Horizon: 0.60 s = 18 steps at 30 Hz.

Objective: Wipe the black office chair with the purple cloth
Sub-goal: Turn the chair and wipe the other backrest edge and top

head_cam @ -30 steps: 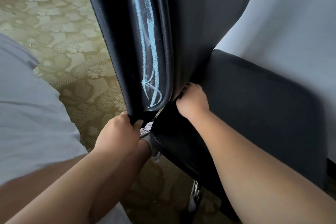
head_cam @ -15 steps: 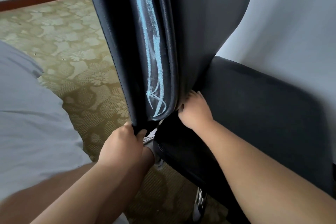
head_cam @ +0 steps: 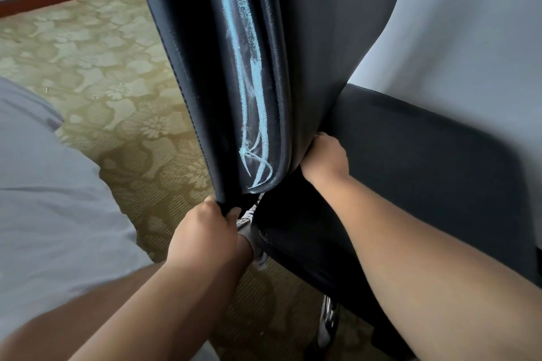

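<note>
The left hand is closed on the lower edge of the chair back, fingers curled round the stitched rim. The right hand is pressed into the crease where back meets seat; its fingers are hidden there, so its grip cannot be told. The chair is seen close ahead, its back upright and its seat to the right. Blue chalk marks are seen down the side panel, ending in loops just above the lower edge. The cloth is not seen. Patterned carpet lies open to the left; a grey bed edge bounds it at lower left. A wall stands close behind the seat.
</note>
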Each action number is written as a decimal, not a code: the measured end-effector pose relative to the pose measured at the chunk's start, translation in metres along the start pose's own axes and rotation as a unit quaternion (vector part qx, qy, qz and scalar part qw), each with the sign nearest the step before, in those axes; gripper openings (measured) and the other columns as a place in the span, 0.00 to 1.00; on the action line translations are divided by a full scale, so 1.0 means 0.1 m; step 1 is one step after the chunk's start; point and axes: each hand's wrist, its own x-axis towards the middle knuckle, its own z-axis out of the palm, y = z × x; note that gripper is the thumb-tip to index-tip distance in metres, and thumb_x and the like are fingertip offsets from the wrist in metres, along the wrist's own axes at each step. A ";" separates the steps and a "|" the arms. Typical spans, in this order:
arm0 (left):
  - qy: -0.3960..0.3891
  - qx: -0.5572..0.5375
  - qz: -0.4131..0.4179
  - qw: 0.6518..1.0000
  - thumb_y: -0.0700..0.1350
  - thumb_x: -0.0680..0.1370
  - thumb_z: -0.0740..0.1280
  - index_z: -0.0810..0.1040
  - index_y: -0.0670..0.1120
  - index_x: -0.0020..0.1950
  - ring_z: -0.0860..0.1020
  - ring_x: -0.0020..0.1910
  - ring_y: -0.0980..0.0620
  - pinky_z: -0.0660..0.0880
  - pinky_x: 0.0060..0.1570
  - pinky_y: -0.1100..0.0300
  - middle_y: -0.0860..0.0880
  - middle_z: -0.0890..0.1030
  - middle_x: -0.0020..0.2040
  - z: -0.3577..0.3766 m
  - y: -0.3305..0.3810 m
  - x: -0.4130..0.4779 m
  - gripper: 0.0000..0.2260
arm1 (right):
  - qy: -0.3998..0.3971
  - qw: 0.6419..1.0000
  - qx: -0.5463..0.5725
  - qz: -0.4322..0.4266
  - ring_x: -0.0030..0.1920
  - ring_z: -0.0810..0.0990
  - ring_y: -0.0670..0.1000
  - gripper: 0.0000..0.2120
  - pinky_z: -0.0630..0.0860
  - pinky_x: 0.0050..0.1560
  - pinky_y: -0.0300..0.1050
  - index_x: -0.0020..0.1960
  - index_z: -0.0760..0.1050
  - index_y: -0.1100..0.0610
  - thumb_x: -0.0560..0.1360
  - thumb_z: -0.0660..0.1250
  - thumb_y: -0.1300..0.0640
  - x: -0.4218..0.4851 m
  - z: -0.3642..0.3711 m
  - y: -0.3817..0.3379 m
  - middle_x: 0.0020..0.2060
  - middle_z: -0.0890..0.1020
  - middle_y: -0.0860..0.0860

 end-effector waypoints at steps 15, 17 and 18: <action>-0.034 0.005 -0.023 0.999 0.53 0.79 0.64 0.74 0.45 0.51 0.78 0.51 0.38 0.73 0.45 0.52 0.43 0.81 0.49 -0.03 0.03 -0.02 0.11 | -0.087 0.958 -0.014 -0.271 0.49 0.78 0.56 0.08 0.74 0.47 0.49 0.46 0.84 0.53 0.70 0.68 0.58 -1.42 0.02 -0.28 0.42 0.82 0.50; -0.027 0.004 -0.021 0.999 0.53 0.80 0.64 0.73 0.45 0.51 0.78 0.51 0.39 0.72 0.44 0.53 0.43 0.81 0.49 -0.02 0.04 -0.03 0.11 | -0.078 0.953 -0.037 -0.289 0.50 0.78 0.56 0.08 0.74 0.48 0.49 0.46 0.85 0.52 0.71 0.67 0.56 -1.29 -0.03 -0.23 0.42 0.83 0.50; -0.024 0.004 -0.020 0.999 0.53 0.80 0.63 0.73 0.45 0.52 0.78 0.51 0.39 0.72 0.44 0.53 0.43 0.81 0.49 -0.02 0.04 -0.03 0.11 | -0.069 0.954 -0.046 -0.288 0.50 0.78 0.58 0.08 0.74 0.48 0.49 0.45 0.84 0.54 0.70 0.67 0.58 -1.19 -0.04 -0.21 0.42 0.83 0.50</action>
